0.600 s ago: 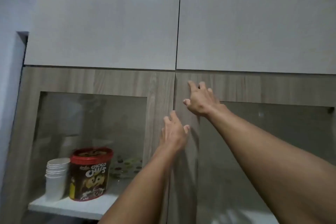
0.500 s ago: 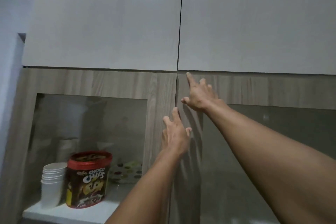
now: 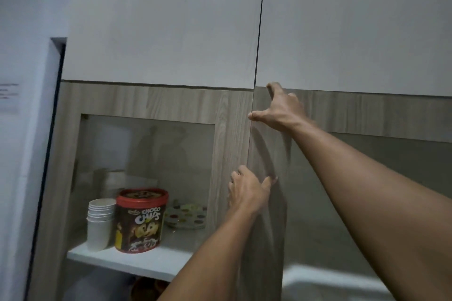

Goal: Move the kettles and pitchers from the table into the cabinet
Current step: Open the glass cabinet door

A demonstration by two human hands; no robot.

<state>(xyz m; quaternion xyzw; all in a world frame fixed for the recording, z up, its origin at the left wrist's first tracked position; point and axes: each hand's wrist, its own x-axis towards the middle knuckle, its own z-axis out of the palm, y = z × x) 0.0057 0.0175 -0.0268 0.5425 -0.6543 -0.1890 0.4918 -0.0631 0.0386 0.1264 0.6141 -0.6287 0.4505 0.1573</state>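
Here my two hands are both on the wooden cabinet (image 3: pixel 171 105), in the middle of the frame. My right hand (image 3: pixel 281 110) is higher, just under the white upper doors (image 3: pixel 171 19). Its fingers (image 3: pixel 272 88) reach up to the top edge of the right door (image 3: pixel 269 154), close to the dark seam between the two doors, and the thumb points left across that seam. The hand is spread and open; it grips nothing, it only lies against the wood.

My left hand (image 3: pixel 247 190) is lower, right of centre in the frame, at the inner edge of the same right door. Its fingertips seem to curl around that edge, but I cannot tell if they really hook behind it or only press on the face. It holds no object.

Both doors have a glass window. Through the left window (image 3: pixel 151 166), at the lower left of the frame, I see a white shelf (image 3: pixel 137 261) with a stack of white paper cups (image 3: pixel 100 222), a red tub with "CHOCO CHIPS" on it (image 3: pixel 140 220) just beside the cups, and behind the tub a dotted plate (image 3: pixel 187 215). Behind the right window the inside is dim and I cannot make it out.

No kettle or pitcher is in view; the table is outside the frame.
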